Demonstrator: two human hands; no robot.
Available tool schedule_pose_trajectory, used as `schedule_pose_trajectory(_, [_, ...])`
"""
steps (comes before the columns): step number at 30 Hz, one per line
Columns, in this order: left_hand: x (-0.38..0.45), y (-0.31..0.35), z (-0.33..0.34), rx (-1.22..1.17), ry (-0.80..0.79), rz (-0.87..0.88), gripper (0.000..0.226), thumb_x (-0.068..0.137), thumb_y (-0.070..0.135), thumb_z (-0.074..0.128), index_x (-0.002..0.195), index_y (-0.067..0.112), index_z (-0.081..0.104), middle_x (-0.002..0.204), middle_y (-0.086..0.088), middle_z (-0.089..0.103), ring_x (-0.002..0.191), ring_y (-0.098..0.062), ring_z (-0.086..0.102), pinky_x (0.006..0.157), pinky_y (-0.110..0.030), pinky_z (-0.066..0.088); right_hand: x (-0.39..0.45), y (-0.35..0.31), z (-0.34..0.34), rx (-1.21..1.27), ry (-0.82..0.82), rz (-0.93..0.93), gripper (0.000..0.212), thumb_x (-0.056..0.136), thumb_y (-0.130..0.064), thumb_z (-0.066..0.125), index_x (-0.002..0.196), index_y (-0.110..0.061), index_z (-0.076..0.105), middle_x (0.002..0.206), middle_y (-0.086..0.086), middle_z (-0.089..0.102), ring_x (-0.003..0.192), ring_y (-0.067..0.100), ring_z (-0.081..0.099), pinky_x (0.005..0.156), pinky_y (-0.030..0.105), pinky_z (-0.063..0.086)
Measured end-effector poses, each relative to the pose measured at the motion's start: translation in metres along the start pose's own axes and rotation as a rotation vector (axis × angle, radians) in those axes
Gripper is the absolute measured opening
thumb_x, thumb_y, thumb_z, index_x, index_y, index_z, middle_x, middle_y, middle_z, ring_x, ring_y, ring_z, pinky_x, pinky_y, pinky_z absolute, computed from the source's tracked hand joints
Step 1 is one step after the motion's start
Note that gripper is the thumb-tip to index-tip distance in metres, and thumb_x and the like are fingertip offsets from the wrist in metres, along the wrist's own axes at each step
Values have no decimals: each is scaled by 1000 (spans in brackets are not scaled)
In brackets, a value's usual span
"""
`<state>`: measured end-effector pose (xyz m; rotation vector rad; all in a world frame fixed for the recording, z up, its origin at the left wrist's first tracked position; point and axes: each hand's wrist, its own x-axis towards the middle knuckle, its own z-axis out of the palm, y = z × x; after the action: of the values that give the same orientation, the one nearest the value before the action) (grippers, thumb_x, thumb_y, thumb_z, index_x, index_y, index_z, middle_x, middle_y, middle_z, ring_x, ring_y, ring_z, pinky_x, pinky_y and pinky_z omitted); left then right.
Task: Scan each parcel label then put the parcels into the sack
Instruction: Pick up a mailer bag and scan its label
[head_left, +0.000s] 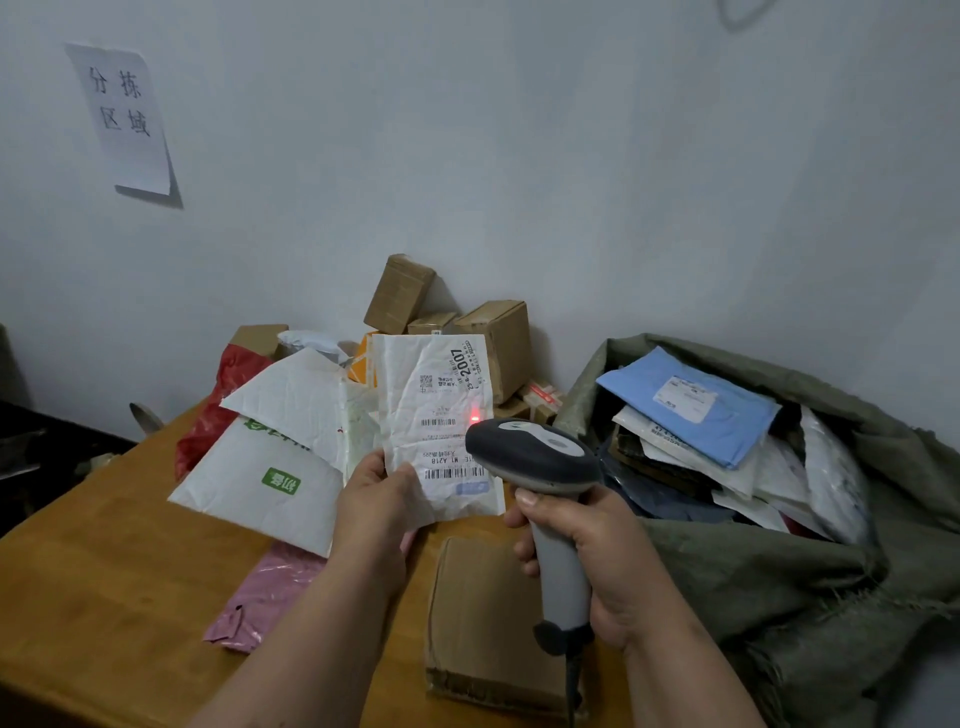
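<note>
My left hand (376, 501) pinches the lower left corner of a crumpled white parcel (410, 395) and holds it upright, label facing me. My right hand (587, 551) grips the handle of a grey barcode scanner (535, 457), whose head points at the label. A red scan dot (474, 418) glows on the label beside a barcode. To the right the grey-green sack (779, 587) lies open, with several parcels inside, a blue one (691, 405) on top.
On the wooden table (93, 597) lie a white mailer with a green logo (260, 467), a pink bag (270, 592), a red bag (218, 410) and a flat cardboard parcel (483, 623). Brown boxes (467, 322) pile against the wall. A paper sign (122, 114) hangs at upper left.
</note>
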<state>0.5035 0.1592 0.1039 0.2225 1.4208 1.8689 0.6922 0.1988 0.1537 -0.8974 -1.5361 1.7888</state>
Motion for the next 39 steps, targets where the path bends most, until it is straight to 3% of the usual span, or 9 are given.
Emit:
schedule_pose_trajectory(5, [5, -4, 11, 90, -41, -9, 23, 99, 10, 52, 97, 27, 67, 95, 0, 76, 85, -23, 74, 64, -36, 60, 0, 3, -9, -23, 50, -11, 40, 72, -32, 79, 108, -18, 71, 92, 6, 76, 72, 17, 69, 62, 27, 54])
schedule_pose_trajectory(10, [-2, -19, 51, 152, -134, -12, 17, 100, 10, 53, 101, 22, 64, 94, -7, 75, 74, -22, 75, 55, -34, 60, -4, 11, -39, -26, 224, 54, 20, 86, -26, 76, 103, -17, 72, 77, 2, 75, 65, 11, 69, 58, 23, 53])
schedule_pose_trajectory(15, [-7, -42, 123, 261, -227, 17, 24, 98, 13, 59, 118, 22, 50, 110, -10, 67, 90, -30, 72, 74, -49, 62, -5, 16, -97, 88, 426, 82, 19, 87, -25, 74, 104, -16, 72, 79, 4, 77, 65, 11, 70, 54, 20, 53])
schedule_pose_trajectory(20, [-10, -72, 226, 520, -267, 134, 24, 97, 22, 60, 104, 35, 41, 103, 5, 54, 89, -20, 62, 61, -38, 61, 7, 20, -173, 147, 540, 124, 24, 84, -27, 79, 104, -16, 72, 82, 2, 78, 79, 20, 74, 64, 30, 55])
schedule_pose_trajectory(23, [-14, -93, 289, 671, -319, 294, 18, 97, 20, 57, 108, 30, 46, 103, 7, 57, 81, -5, 53, 60, -28, 47, 15, 22, -223, 228, 636, 70, 28, 82, -26, 80, 108, -20, 71, 87, -1, 78, 81, 20, 74, 64, 31, 57])
schedule_pose_trajectory(27, [-13, -110, 356, 742, -423, 326, 35, 99, 19, 55, 133, 27, 54, 133, 3, 58, 109, -15, 57, 88, -28, 47, 33, 22, -277, 373, 730, -16, 32, 81, -26, 81, 110, -27, 70, 106, -1, 77, 89, 14, 75, 73, 31, 61])
schedule_pose_trajectory(32, [-5, -136, 396, 1009, -665, 234, 64, 95, 15, 60, 153, 27, 36, 159, -4, 34, 143, -26, 35, 117, -38, 31, 53, 31, -318, 405, 737, 10, 33, 83, -30, 79, 115, -25, 69, 115, 1, 74, 103, 19, 72, 92, 38, 57])
schedule_pose_trajectory(35, [0, -150, 402, 1261, -708, 337, 64, 95, 15, 61, 153, 18, 36, 160, -4, 30, 144, -21, 32, 112, -25, 25, 60, 38, -327, 418, 749, 42, 40, 86, -30, 77, 123, -21, 68, 118, 2, 73, 108, 21, 69, 102, 44, 53])
schedule_pose_trajectory(39, [3, -162, 414, 1177, -651, 392, 56, 94, 7, 58, 147, 21, 47, 146, -3, 43, 121, -17, 54, 86, -12, 30, 72, 40, -340, 403, 787, 42, 41, 87, -34, 75, 125, -20, 67, 118, 2, 72, 108, 21, 67, 101, 46, 52])
